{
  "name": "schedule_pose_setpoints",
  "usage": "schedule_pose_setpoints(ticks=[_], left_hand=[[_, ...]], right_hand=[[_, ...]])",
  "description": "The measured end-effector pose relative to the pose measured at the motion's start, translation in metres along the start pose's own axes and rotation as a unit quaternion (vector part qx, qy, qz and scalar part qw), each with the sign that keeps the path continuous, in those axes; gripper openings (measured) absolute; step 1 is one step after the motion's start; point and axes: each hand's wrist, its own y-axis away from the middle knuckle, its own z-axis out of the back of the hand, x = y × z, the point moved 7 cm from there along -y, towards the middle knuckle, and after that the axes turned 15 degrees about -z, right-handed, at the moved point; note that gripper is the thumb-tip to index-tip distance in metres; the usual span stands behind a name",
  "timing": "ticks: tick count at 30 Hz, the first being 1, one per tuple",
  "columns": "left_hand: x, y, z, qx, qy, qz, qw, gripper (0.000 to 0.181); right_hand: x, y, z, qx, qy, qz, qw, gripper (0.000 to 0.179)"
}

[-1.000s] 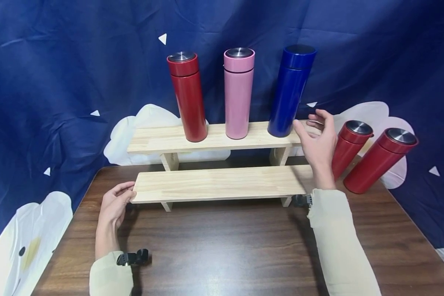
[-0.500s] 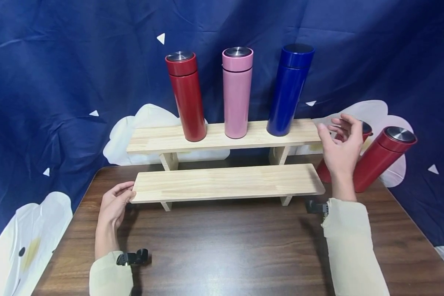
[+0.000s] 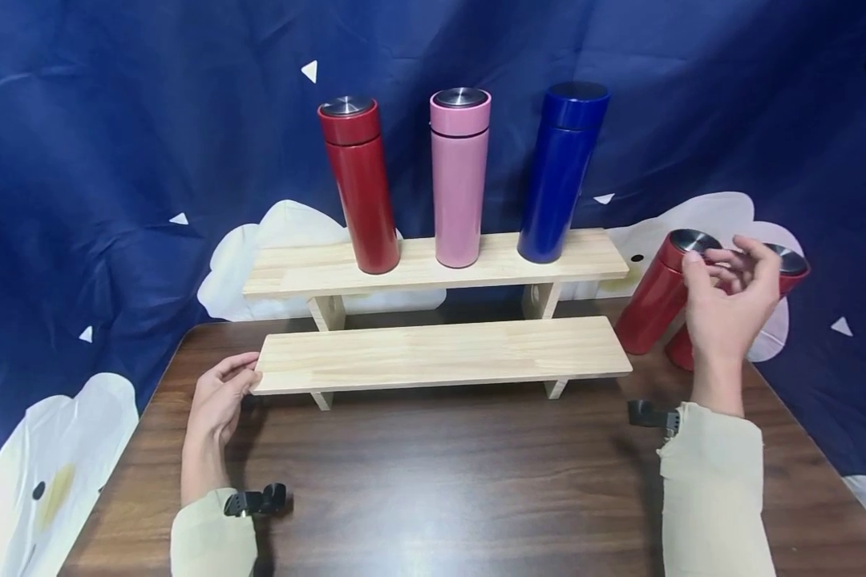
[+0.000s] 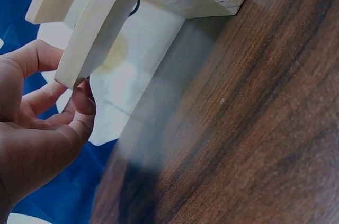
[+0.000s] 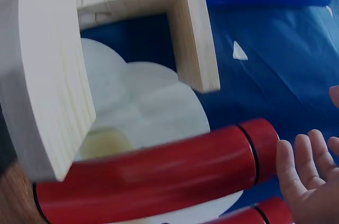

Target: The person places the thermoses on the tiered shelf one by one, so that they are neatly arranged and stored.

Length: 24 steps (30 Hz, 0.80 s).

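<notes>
My left hand [image 3: 218,394] pinches the left end of the lower board of a two-tier wooden shelf [image 3: 440,353]. In the left wrist view, thumb and fingers lie on either side of the board end [image 4: 79,60]. My right hand [image 3: 732,308] is over two red thermos flasks standing on the table at the right, its fingers loosely bent and holding nothing. One red flask [image 3: 649,304] shows to its left. The other red flask [image 3: 794,276] is partly hidden behind the hand. In the right wrist view, the fingertips are beside the lid of a red flask [image 5: 153,176].
On the upper tier stand a red flask [image 3: 364,200], a pink flask [image 3: 459,192] and a blue flask [image 3: 559,184]. The brown wooden table [image 3: 433,489] lies below. A dark blue patterned cloth [image 3: 151,120] hangs behind.
My right hand has moved right, from beside the blue flask to over the red flasks on the table. My left hand stays at the board's end.
</notes>
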Motion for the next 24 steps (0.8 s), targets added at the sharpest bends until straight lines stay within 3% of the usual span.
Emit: schedule_pose_setpoints(ticks=[7,13,24], left_hand=[[0.001,-0.001,-0.001,0.012,-0.011,0.001,0.9999,0.044],[0.001,-0.001,-0.001,0.011,-0.016,-0.002,0.9998,0.044],[-0.002,0.0,0.0,0.012,-0.02,-0.008,0.9997,0.044]], right_hand=[[0.003,-0.004,0.025,-0.044,-0.006,-0.003,0.999,0.042],[-0.002,-0.006,0.047,-0.059,-0.074,-0.027,0.9952,0.044],[-0.01,-0.004,0.068,-0.091,0.002,-0.035,0.9953,0.044]])
